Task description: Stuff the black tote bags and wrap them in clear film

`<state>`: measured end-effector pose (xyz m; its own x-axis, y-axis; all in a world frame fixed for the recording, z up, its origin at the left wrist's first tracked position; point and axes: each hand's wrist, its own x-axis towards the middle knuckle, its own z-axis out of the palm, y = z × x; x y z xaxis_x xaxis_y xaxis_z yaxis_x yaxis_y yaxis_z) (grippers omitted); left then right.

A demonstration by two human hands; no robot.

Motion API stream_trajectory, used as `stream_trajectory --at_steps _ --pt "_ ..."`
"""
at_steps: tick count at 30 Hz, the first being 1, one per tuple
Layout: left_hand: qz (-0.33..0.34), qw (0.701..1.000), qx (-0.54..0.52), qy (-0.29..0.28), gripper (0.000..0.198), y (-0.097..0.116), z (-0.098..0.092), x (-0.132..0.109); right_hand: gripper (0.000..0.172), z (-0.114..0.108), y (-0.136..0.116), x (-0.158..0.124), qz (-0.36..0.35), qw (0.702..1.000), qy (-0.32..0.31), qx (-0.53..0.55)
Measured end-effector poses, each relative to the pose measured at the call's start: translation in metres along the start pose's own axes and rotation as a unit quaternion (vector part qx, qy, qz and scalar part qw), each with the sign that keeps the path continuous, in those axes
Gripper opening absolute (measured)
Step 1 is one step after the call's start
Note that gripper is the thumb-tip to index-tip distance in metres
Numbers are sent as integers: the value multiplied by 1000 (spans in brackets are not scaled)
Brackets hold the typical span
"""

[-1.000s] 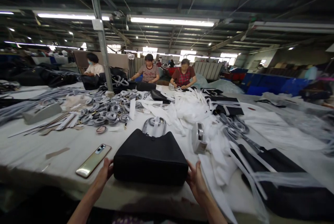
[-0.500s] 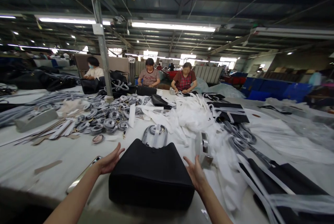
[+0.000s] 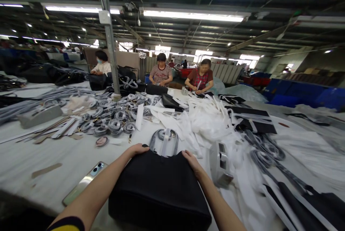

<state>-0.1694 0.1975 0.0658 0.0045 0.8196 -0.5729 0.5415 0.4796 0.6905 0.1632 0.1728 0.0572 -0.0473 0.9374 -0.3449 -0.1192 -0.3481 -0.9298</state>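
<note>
A black handbag [image 3: 160,188] lies in front of me on the white table, its base toward me and its top edge away. My left hand [image 3: 138,149] grips the far left corner of its top edge. At the opposite corner, my right hand [image 3: 191,160] is closed on the edge, thumb side up; the undersides of both hands' fingers are hidden by the bag. Just beyond the top edge stands the bag's wrapped grey handle [image 3: 176,143], with a coiled strap [image 3: 161,134] showing inside its loop.
A phone [image 3: 84,182] lies left of the bag. On the right stands a grey tape dispenser [image 3: 220,164] beside heaped white wrapping [image 3: 212,119]. Several coiled straps [image 3: 118,125] cover the table's middle left. More black bags [image 3: 250,116] lie at right. Co-workers [image 3: 201,76] sit across the table.
Both hands have moved from open beside the bag to its top corners and closed on them. The view has tilted downward and shifted left.
</note>
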Motion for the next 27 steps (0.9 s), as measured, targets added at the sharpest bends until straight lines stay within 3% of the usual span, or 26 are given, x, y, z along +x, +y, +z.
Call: stream_trajectory --at_steps 5,11,15,19,27 --pt "-7 991 105 77 30 3 5 16 69 -5 7 27 19 997 60 -46" --pt "9 986 120 116 31 -14 -4 15 70 -16 17 29 12 997 78 -21" --pt "10 994 61 91 40 -24 -6 12 73 -17 23 27 6 998 68 1" --pt "-1 999 1 54 33 -25 -1 13 70 -19 22 27 4 999 51 15" --pt "-25 996 22 78 26 -29 3 23 64 -24 28 26 10 999 41 26"
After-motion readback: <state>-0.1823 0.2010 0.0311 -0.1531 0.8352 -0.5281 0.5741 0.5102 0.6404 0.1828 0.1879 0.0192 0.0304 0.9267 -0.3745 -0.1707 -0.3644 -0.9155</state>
